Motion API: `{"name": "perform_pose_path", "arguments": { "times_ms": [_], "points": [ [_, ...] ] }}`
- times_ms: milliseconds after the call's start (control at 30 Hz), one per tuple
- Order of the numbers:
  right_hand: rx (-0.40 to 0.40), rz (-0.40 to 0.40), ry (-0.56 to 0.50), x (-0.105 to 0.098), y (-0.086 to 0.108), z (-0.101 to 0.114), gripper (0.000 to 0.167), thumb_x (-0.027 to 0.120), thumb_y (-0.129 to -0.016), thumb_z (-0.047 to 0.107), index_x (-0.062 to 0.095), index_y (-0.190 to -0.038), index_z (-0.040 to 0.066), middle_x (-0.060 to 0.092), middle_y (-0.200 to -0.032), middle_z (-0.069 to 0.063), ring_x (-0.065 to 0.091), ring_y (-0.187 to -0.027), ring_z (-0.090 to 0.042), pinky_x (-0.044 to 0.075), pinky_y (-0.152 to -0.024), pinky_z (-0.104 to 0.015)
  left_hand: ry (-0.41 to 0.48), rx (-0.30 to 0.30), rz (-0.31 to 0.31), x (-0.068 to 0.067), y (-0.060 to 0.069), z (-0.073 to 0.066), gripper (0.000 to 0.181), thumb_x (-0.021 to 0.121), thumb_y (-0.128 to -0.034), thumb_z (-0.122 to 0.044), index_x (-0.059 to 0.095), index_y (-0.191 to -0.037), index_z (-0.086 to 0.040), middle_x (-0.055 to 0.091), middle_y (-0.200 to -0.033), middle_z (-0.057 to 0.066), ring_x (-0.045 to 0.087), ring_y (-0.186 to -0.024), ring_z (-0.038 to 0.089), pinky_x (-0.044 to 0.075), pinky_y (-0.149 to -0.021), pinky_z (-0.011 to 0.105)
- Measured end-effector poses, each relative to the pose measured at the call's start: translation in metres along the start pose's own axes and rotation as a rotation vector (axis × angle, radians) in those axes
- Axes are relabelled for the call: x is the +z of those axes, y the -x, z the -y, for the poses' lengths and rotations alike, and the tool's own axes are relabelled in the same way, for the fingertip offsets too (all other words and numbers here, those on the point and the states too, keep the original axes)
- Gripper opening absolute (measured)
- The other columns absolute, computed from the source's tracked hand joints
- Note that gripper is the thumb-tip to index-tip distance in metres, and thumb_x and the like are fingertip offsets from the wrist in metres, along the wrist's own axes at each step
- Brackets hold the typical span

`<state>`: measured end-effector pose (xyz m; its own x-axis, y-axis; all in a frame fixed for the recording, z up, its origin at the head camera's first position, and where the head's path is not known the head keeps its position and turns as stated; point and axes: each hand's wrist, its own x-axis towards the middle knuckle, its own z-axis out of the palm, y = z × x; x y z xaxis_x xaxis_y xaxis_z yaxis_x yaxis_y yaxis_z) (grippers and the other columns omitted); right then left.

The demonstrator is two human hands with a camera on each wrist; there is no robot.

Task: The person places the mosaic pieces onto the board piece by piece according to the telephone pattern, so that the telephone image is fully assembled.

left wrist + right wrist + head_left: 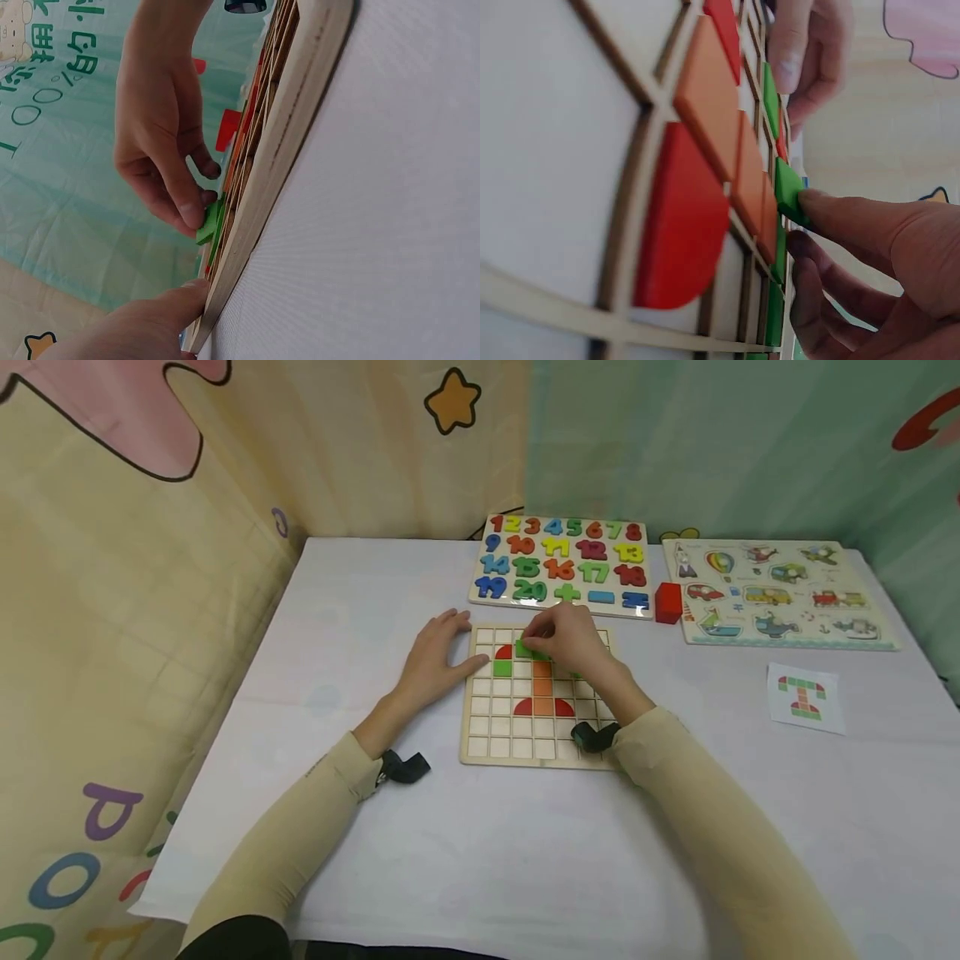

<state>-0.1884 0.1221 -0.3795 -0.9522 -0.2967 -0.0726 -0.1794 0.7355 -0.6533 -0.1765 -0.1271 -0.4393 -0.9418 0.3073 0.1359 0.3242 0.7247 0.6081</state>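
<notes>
our right hand [573, 642] pinches a flat, tilted green tile [787, 191] at the pale wooden grid board's [522, 748] twelve o'clock; that slant could jam it. our left hand's [431, 660] fingers extend.

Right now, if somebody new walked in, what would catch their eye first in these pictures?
Probably the brightly coloured number puzzle at the back of the white table. Next, the grid board in front of it, where the right hand pinches a green tile near the far edge. The red block also stands out, between the number puzzle and the picture puzzle at the back right.
</notes>
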Motion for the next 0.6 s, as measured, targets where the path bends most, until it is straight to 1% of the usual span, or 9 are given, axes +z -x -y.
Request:
{"name": "perform_pose_path", "arguments": {
  "times_ms": [100,167,300,467,533,600],
  "points": [
    [0.009,-0.019,0.019,0.002,0.002,0.000,0.014,0.077,-0.098,0.017,0.084,-0.106,0.009,0.078,-0.102,-0.010,0.062,-0.096,-0.027,0.051,-0.085,-0.040,-0.008,0.018,-0.003,-0.001,-0.002,0.000,0.060,0.073,-0.0974,-0.045,0.058,-0.142,-0.007,0.044,-0.166,0.009,0.027,-0.161,0.028,0.015,-0.134,0.044],
    [0.005,-0.026,0.029,0.002,0.004,0.000,0.014,0.078,-0.097,0.017,0.084,-0.107,0.010,0.078,-0.102,-0.008,0.062,-0.095,-0.026,0.051,-0.084,-0.039,-0.009,0.019,-0.001,-0.001,-0.003,-0.001,0.061,0.072,-0.0973,-0.045,0.058,-0.142,-0.007,0.044,-0.166,0.009,0.027,-0.161,0.028,0.015,-0.134,0.044],
    [-0.041,-0.007,0.035,0.001,0.009,-0.003,0.017,0.079,-0.096,0.014,0.082,-0.112,0.008,0.078,-0.103,-0.010,0.065,-0.095,-0.027,0.053,-0.087,-0.041,-0.007,0.014,0.005,0.000,-0.003,0.000,0.061,0.073,-0.0972,-0.046,0.058,-0.142,-0.007,0.044,-0.166,0.008,0.027,-0.161,0.027,0.015,-0.134,0.044],
    [-0.120,0.019,0.059,0.001,0.012,-0.003,0.021,0.080,-0.093,0.009,0.080,-0.115,0.008,0.076,-0.109,-0.009,0.065,-0.102,-0.027,0.056,-0.095,-0.043,-0.012,0.003,0.004,0.000,-0.002,0.001,0.061,0.073,-0.0974,-0.045,0.057,-0.143,-0.008,0.043,-0.167,0.008,0.027,-0.161,0.027,0.015,-0.134,0.045],
    [-0.134,0.025,0.082,0.000,0.012,-0.002,0.021,0.080,-0.094,0.010,0.080,-0.115,0.008,0.076,-0.110,-0.009,0.064,-0.104,-0.027,0.055,-0.097,-0.044,-0.008,-0.002,0.004,0.000,-0.002,0.001,0.061,0.073,-0.0976,-0.045,0.057,-0.144,-0.008,0.043,-0.167,0.008,0.027,-0.161,0.027,0.016,-0.134,0.046],
    [-0.126,0.020,0.094,-0.001,0.014,-0.003,0.020,0.077,-0.096,0.010,0.080,-0.116,0.008,0.076,-0.111,-0.010,0.064,-0.105,-0.028,0.056,-0.097,-0.044,-0.001,-0.008,0.007,0.000,-0.001,0.001,0.062,0.073,-0.0976,-0.045,0.057,-0.145,-0.008,0.042,-0.167,0.008,0.026,-0.161,0.027,0.016,-0.134,0.046]
  ]
}}
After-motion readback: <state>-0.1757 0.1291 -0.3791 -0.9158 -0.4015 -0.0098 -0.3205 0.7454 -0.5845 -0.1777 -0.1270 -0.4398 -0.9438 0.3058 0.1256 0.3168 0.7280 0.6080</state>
